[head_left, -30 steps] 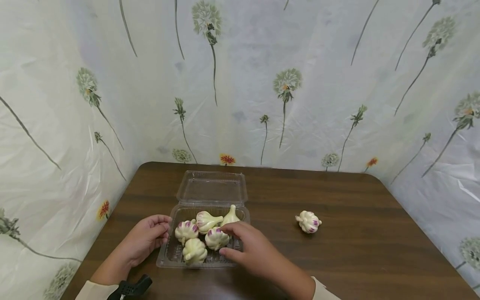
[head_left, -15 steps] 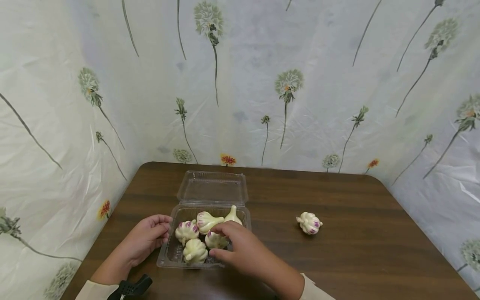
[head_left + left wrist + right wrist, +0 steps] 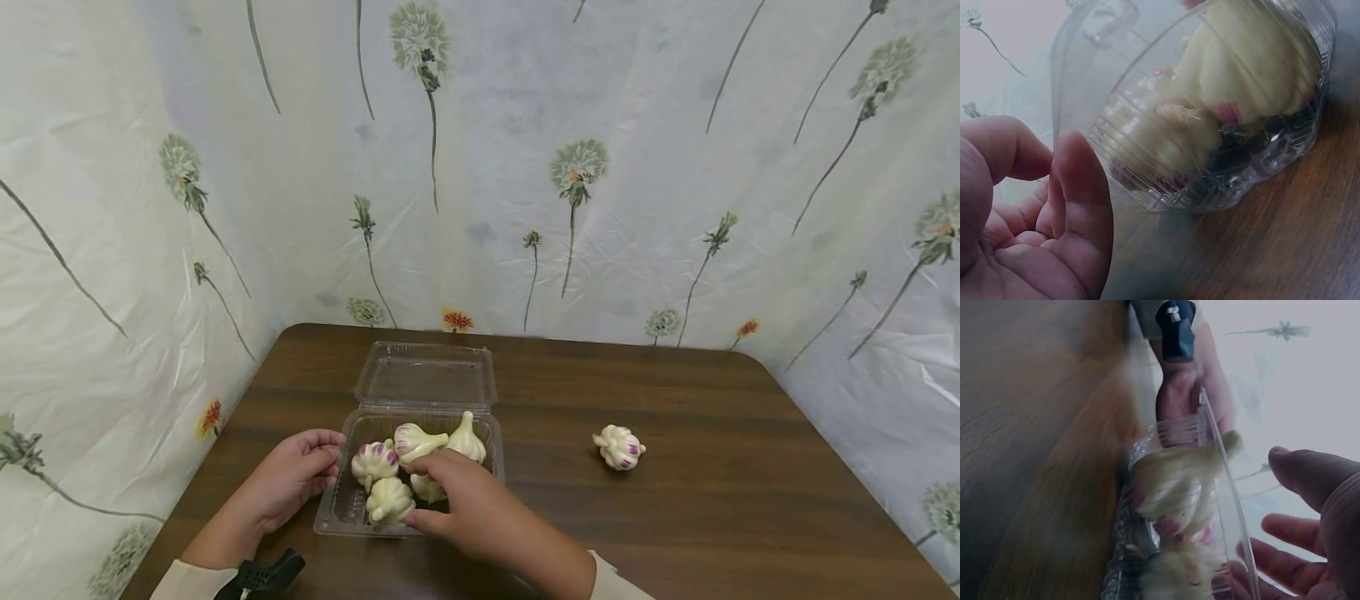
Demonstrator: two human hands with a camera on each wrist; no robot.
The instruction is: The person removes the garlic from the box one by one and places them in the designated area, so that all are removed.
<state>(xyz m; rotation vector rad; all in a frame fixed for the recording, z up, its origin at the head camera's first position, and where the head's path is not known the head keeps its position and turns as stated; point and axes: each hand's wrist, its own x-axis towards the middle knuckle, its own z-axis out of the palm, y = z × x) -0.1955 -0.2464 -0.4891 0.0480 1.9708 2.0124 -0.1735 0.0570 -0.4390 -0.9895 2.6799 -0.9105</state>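
Observation:
My left hand [image 3: 288, 475] pinches the left rim of a clear plastic clamshell container [image 3: 340, 508] between thumb and finger, as the left wrist view shows close up. Inside lie several cream garlic bulbs, some with purple streaks. Over the container's right part reaches my right hand [image 3: 476, 504], thumb and fingers spread apart. Its fingers partly cover one garlic bulb [image 3: 427, 489], and the thumb tip comes right by the front garlic bulb [image 3: 390, 502]. Through the container wall, the right wrist view shows a garlic bulb [image 3: 1175, 484] with the thumb apart from it.
The container's lid [image 3: 427, 375] lies folded back behind it. Another garlic bulb [image 3: 619, 447] rests by itself farther right on the brown wooden table [image 3: 712, 517]. A flower-printed curtain [image 3: 480, 167] surrounds the table's back and sides.
My right hand has moved left over the container, from the right-hand bulbs toward the front one, uncovering the back right bulb. My left hand has stayed at the rim.

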